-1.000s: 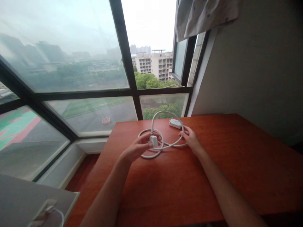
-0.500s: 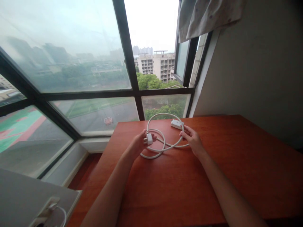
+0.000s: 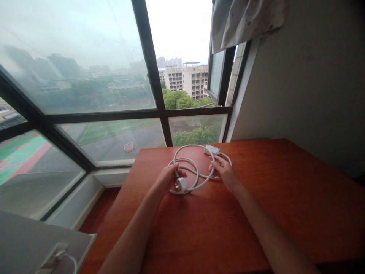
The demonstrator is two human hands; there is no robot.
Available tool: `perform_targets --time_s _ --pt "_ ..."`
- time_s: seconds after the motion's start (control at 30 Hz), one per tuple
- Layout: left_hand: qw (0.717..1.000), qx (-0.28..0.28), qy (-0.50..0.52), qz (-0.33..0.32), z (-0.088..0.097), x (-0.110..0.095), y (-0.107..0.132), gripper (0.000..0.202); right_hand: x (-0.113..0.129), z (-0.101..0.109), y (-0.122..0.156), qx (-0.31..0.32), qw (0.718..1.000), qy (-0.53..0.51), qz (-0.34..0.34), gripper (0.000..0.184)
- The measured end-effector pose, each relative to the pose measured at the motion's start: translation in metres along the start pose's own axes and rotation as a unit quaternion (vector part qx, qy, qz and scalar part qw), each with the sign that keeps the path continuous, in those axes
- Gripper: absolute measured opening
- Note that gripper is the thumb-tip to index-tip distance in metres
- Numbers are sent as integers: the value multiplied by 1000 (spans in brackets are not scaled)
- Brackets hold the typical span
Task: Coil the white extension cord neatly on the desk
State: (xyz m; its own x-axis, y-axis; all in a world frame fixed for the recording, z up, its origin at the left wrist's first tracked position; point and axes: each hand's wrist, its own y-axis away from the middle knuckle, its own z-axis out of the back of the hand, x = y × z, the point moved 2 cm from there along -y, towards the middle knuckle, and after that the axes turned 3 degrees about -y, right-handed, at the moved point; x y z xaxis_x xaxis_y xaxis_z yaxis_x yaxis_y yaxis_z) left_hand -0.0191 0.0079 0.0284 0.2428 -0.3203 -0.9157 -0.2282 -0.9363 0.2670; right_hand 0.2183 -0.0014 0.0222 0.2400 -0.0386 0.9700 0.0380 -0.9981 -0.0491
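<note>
A white power cord [image 3: 194,145] lies in loose loops over the tabletop, part of one loop raised between my hands. My left hand [image 3: 168,177] is closed on the cord close to its plug [image 3: 181,184], which hangs below the fingers with its metal prongs showing. Around the right side of the raised loop, the fingers of my right hand [image 3: 224,171] are closed. Just beyond that hand a white power strip [image 3: 211,149] rests near the table's far edge, partly behind the cord.
The reddish-brown wooden table [image 3: 285,198] stretches to the right, against a grey wall [image 3: 308,87]. Dark window frames [image 3: 105,116] stand behind it, with a curtain [image 3: 248,23] hanging above. At lower left a wall socket [image 3: 54,258] has a white plug and cable in it.
The plug has dropped lower and turned below my left fingers. The raised loop has come down, and my right hand has shifted left with it. The view has moved slightly.
</note>
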Motion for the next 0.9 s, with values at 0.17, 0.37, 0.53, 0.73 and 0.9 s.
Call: perform_targets --time_s 0.17,0.37,0.53,0.73,0.9 --pt "998 22 -58 -4 -10 -5 11 30 -4 -4 2 -20 997 -5 -80 32" --pt "996 -51 61 34 -41 21 45 14 -6 -12 5 -50 992 -28 -113 18" --pt "966 -64 203 145 -67 61 73 11 -2 -20 9 -49 990 -66 -114 10" --pt "937 -96 292 165 -81 70 72 23 0 -21 10 -21 992 -63 -105 14" --pt "925 -144 330 124 -83 64 61 22 5 -15 14 52 990 -47 -124 19"
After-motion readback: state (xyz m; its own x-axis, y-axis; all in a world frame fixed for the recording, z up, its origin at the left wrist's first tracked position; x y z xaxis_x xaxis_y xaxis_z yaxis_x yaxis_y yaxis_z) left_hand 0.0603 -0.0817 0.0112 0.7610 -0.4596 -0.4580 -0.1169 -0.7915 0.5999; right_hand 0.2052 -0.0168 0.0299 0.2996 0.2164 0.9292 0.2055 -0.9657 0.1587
